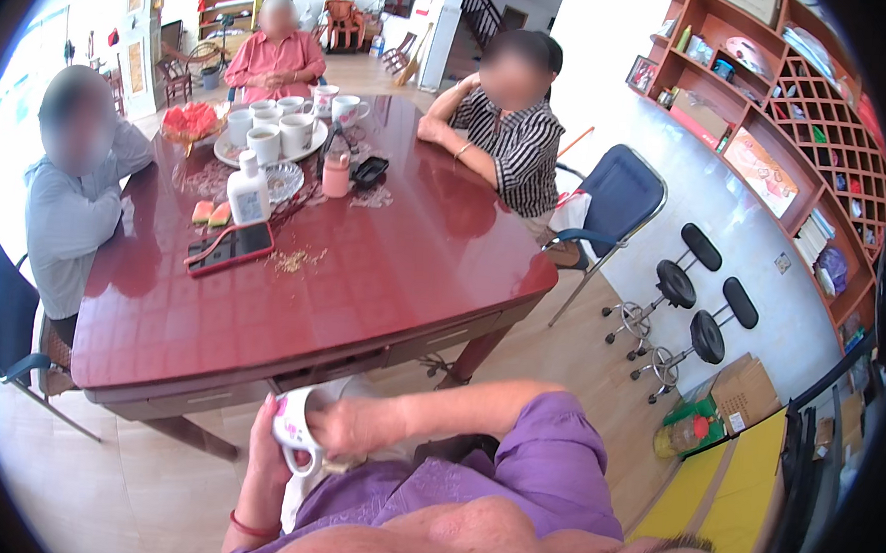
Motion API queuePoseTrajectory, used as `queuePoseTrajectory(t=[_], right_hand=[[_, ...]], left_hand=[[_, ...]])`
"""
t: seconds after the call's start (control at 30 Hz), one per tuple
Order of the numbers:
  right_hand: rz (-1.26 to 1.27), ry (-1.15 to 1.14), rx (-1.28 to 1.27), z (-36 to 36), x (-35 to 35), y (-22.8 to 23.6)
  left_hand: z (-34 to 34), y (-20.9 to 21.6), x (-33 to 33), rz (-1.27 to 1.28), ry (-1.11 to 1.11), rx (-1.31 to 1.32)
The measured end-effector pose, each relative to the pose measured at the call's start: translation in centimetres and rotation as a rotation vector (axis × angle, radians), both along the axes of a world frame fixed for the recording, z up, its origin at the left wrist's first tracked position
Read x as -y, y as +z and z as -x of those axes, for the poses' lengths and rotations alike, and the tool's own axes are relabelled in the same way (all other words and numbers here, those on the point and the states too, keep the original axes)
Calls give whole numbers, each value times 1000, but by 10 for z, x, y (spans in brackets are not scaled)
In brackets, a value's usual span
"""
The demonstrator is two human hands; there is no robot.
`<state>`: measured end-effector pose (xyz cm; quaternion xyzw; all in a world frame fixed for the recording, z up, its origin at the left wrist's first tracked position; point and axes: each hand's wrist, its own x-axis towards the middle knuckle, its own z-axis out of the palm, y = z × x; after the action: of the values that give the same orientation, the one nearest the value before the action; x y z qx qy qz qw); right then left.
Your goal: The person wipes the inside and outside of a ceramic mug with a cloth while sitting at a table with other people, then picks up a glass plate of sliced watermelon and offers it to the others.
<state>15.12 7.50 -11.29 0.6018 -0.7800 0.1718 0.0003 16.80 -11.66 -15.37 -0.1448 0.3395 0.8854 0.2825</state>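
Observation:
Close to my body, my left hand [268, 448] is closed round a white mug [296, 409] with pink flowers. The mug is tilted, its handle pointing down toward me. My right hand [355, 427] reaches to the mug's mouth from the right, its fingers hidden in or behind the rim. Whether they hold anything cannot be made out. Pale cloth-like material [352, 387] shows beyond my hands, below the table edge. On the dark red table [363, 282], a white tray [231, 155] carries several similar mugs [295, 134].
The table also bears a white bottle [249, 194], phone [230, 249], pink bottle [335, 176], black tray [370, 173], glass dish [284, 181], melon pieces [212, 213] and crumbs [299, 260]. Three people sit around it. Right are a blue chair [623, 196], stools [676, 284] and shelves [763, 103].

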Motion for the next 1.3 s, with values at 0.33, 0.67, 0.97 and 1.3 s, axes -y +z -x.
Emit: queuePoseTrajectory(t=[0.33,0.67,0.97,1.3], right_hand=[[120,-199,130,25,-14,33],[585,-330,273,44,-15,71],[829,-629,-256,68,-22,63],[981,-554,784,90,-16,47]], left_hand=[[-7,37,2,1018,424,-1226],[19,71,-9,1043,497,-1152],[56,72,-36,199,481,-469],[48,74,-66,140,531,-569]])
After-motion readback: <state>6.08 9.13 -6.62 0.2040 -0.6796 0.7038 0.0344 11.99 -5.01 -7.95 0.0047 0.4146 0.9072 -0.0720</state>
